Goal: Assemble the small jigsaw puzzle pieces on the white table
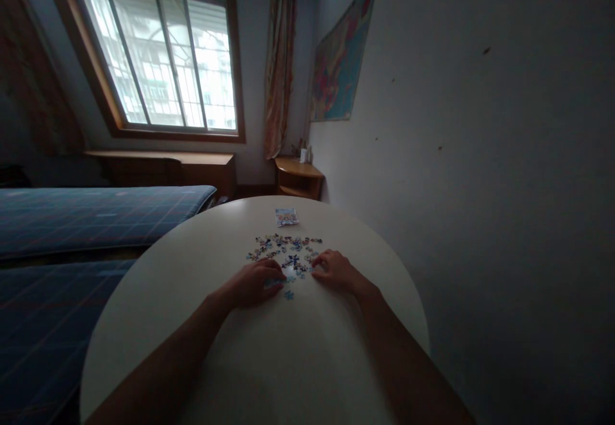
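Note:
Many small jigsaw puzzle pieces [293, 261] lie loosely scattered on a round white table [307, 354], dark blue, brown and light blue among them. My left hand [257, 282] rests on the tabletop at the near left of the pieces, its fingers curled and its thumb closed toward them around light blue puzzle pieces [275, 282]. At the right side of the scatter, my right hand [339, 271] has bent fingers, with a gap between forefinger and thumb next to some pieces. One light blue piece [289, 295] lies apart, nearer to me. The palms hide what is beneath them.
A small printed packet [287, 217] lies beyond the pieces. To the left is a bed with a blue plaid mattress [96, 216]. A white wall [480, 220] runs close on the right. A wooden corner shelf [300, 168] and a desk [192, 159] stand behind.

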`<state>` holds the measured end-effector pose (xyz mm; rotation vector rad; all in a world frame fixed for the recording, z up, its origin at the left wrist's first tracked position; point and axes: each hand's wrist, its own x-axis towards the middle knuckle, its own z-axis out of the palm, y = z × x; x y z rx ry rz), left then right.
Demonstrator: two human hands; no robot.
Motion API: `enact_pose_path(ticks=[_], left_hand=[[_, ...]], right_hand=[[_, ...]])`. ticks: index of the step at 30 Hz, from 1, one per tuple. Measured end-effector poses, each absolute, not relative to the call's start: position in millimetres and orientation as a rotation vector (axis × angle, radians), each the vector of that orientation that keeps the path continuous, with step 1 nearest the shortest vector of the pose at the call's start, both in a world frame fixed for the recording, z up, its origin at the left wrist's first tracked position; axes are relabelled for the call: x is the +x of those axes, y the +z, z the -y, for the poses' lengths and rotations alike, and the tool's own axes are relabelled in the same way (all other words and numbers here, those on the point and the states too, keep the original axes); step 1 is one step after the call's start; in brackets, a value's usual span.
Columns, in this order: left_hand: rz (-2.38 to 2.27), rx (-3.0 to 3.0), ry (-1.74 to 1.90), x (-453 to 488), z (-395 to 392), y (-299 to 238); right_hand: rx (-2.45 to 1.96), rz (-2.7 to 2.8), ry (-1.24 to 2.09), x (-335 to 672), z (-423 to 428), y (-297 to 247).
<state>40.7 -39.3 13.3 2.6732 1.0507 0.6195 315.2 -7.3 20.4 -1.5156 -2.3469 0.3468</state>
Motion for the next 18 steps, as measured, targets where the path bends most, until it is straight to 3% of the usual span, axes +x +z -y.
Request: enact_pose_path(ticks=[18], left_hand=[[-1.180, 2.685, 0.639, 33, 30, 2]], right_hand=[[-1.576, 2.287, 0.330, 322, 2, 20]])
